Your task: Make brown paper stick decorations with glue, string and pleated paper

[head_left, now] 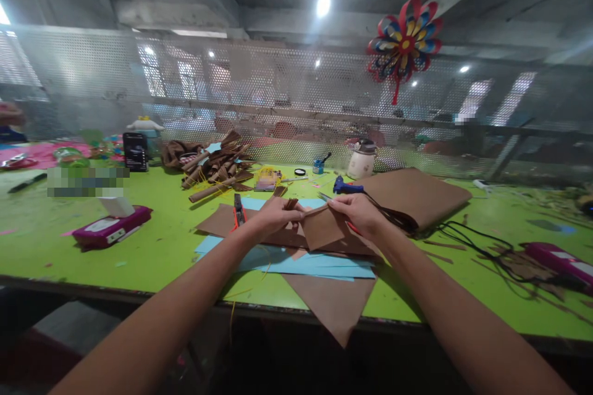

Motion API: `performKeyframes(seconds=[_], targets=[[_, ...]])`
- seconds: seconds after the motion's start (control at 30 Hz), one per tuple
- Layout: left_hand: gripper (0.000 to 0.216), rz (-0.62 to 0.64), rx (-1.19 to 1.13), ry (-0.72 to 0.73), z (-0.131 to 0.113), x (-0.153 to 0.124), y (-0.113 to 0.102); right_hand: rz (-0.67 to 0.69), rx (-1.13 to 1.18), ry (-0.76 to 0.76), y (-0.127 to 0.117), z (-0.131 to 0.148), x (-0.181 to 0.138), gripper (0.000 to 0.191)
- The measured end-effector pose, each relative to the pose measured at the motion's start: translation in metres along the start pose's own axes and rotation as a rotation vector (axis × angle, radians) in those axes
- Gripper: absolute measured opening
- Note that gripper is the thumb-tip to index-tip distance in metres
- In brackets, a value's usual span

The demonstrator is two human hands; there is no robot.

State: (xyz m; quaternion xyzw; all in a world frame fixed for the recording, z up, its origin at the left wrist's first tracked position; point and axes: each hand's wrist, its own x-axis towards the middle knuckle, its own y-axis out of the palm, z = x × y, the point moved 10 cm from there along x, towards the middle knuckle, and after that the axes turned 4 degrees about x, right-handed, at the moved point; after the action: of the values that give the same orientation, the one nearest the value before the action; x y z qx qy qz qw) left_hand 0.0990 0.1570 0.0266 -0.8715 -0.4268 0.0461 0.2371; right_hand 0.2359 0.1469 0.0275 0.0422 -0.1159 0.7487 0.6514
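A small piece of brown paper [324, 229] is stretched between my two hands above the pile of sheets. My left hand [277, 215] is closed on its left edge, and narrow brown bits stick up by the fingers. With thumb and fingers pinched, my right hand [360, 211] grips the upper right edge. Pointed metal tips, apparently scissors [324, 196], poke out by the right fingers, and a red handle part shows below that hand. Underneath lie larger brown paper [222, 220] and light blue sheets [296, 263]. An orange-and-black cutter [239, 212] rests left of my left hand.
A blue glue gun [346, 186] lies behind my right hand, beside folded brown paper [412, 194]. Rolled brown paper pieces [217, 166] are heaped back left. Purple devices [111, 227] sit at both sides. Black cords [482, 241] cross the right. A brown corner overhangs the front edge.
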Motion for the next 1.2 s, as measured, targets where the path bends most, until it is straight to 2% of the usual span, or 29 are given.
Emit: performKeyframes(seconds=[0.23,0.4,0.57,0.67,1.0,1.2], targets=[[0.028,-0.126,0.109,0.064,-0.004,0.000,-0.003,-0.056,-0.054,-0.083,0.019,0.010,-0.005,0.023],[0.025,-0.090,0.121,0.065,-0.006,-0.001,0.002,-0.070,-0.084,-0.097,0.023,0.013,-0.007,0.021],[0.023,-0.012,0.089,0.048,-0.011,-0.005,0.007,-0.083,-0.123,-0.112,0.017,0.015,-0.007,0.023],[0.022,-0.011,0.082,0.036,-0.009,-0.005,0.003,-0.100,-0.115,-0.106,0.010,0.013,-0.005,0.023],[0.020,-0.042,-0.067,0.012,0.006,0.003,-0.007,-0.067,0.067,0.001,-0.003,-0.003,0.004,0.029],[0.020,-0.005,-0.208,-0.045,0.015,0.002,-0.006,-0.050,0.318,0.027,-0.012,0.001,0.004,0.029]])
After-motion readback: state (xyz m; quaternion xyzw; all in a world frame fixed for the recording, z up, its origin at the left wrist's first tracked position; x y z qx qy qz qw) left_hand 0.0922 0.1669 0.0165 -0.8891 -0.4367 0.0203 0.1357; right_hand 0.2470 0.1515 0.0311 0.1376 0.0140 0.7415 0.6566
